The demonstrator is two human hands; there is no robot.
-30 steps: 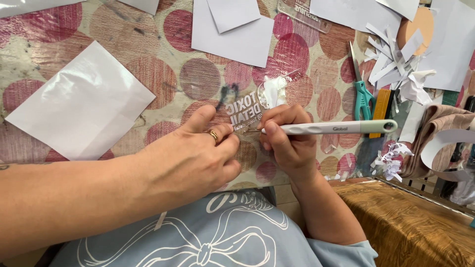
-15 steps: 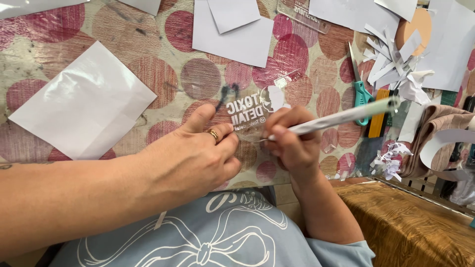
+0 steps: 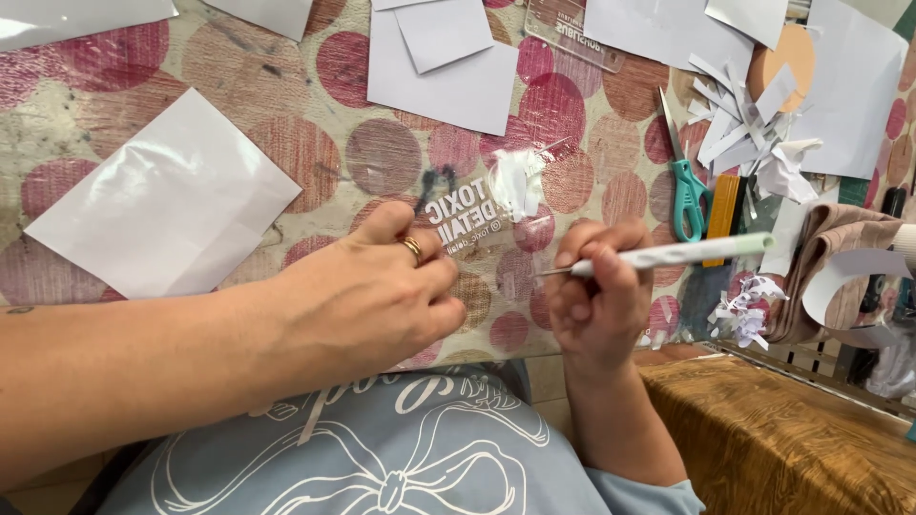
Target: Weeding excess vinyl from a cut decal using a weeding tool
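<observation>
My left hand (image 3: 367, 291), with a gold ring on one finger, presses down on a clear film sheet with white cut lettering (image 3: 472, 221) that lies on the spotted table covering. My right hand (image 3: 596, 300) grips a slim white weeding tool (image 3: 668, 255), its metal tip pointing left toward the sheet's right edge. A crumpled wad of peeled white vinyl (image 3: 520, 181) sits just above the lettering.
A glossy white sheet (image 3: 162, 205) lies at left, white paper squares (image 3: 448, 62) at the top. Teal scissors (image 3: 685, 191), an orange strip and a heap of paper scraps (image 3: 754, 133) are at right. A brown cloth-covered surface (image 3: 792, 439) sits lower right.
My right hand has tilted the weeding tool and drawn it slightly right and down, away from the lettering. My left hand stays pressed on the sheet.
</observation>
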